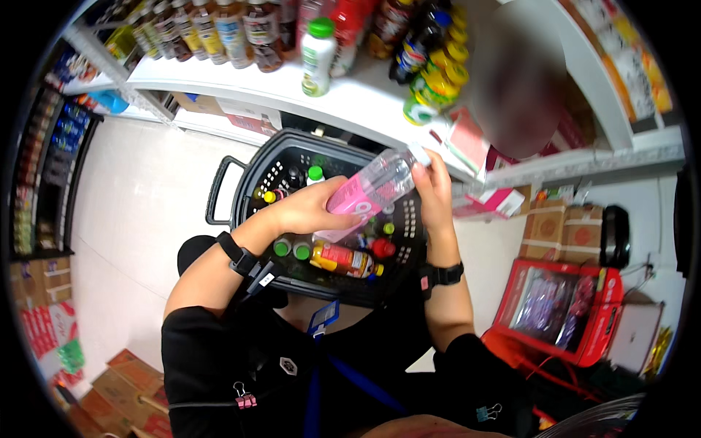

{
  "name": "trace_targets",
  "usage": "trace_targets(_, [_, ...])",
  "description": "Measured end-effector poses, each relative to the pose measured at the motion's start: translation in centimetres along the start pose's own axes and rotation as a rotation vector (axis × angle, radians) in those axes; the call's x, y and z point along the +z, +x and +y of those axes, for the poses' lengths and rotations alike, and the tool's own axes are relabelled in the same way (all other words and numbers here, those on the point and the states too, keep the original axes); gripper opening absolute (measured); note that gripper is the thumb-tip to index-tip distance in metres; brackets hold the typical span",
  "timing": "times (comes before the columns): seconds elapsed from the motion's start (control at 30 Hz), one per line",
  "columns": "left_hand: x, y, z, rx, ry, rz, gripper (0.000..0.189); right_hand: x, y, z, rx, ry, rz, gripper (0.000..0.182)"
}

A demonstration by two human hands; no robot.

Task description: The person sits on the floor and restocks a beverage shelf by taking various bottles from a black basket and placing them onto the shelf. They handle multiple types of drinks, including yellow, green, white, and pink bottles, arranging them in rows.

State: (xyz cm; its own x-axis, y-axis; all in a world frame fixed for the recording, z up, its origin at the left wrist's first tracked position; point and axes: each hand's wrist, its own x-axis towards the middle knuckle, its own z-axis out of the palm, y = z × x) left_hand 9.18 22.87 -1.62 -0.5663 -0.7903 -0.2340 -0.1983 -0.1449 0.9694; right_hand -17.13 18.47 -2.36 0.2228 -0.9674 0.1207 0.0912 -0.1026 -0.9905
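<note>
Above a black plastic shopping basket [306, 143], a clear plastic bottle [378, 180] with a pink label and white cap lies tilted between my hands. My left hand [315, 208] is wrapped around its labelled lower part. At the cap end, my right hand [435, 189] has its thumb and fingers on the white cap. Inside the basket are several drink bottles, among them an orange drink bottle [342, 259] lying on its side, green-capped bottles [292, 249] and a red-capped one [383, 248]. The basket's floor is partly hidden by my hands and the bottle.
A white shelf [219, 79] before me holds rows of drink bottles, with a white green-capped bottle [317, 60] near its edge. Pink and white cartons [493, 201] stand right of the basket. A red display case [558, 312] is farther right; cardboard boxes [126, 388] lie at lower left.
</note>
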Motion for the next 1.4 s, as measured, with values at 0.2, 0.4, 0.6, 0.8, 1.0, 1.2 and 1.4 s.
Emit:
trace_targets(0.2, [-5.7, -2.8, -1.2, 0.116, -0.09, -0.001, 0.057, 6.8, 3.6, -5.2, -0.093, -0.274, -0.131, 0.032])
trace_targets(0.4, [-10.2, -2.7, -4.8, 0.3, 0.122, 0.88, 0.066, 16.8, 11.9, -10.2, -0.481, -0.799, -0.155, 0.038])
trace_targets(0.6, [-12.0, 2.5, -4.1, 0.45, 0.378, 1.148, 0.059, 20.4, 20.7, -12.1, -0.461, -1.188, -0.17, 0.06])
trace_targets(0.8, [-13.4, 7.4, -3.8, 0.126, 0.341, 1.097, 0.072, 21.6, 25.8, -11.1, -0.291, -1.362, -0.24, 0.065])
trace_targets(1.0, [-13.6, 10.1, -3.6, -0.015, 0.272, 0.806, 0.073, 20.8, 29.3, -9.2, -0.275, -1.484, -0.241, 0.062])
trace_targets(1.2, [-14.8, 11.5, -3.4, 0.086, 0.135, 0.88, 0.078, 21.5, 30.5, -9.4, -0.173, -1.619, -0.13, 0.061])
trace_targets(1.4, [-15.2, 9.9, -2.1, 0.084, 0.124, 0.804, 0.077, 21.2, 31.2, -9.7, -0.095, -1.672, -0.088, 0.06])
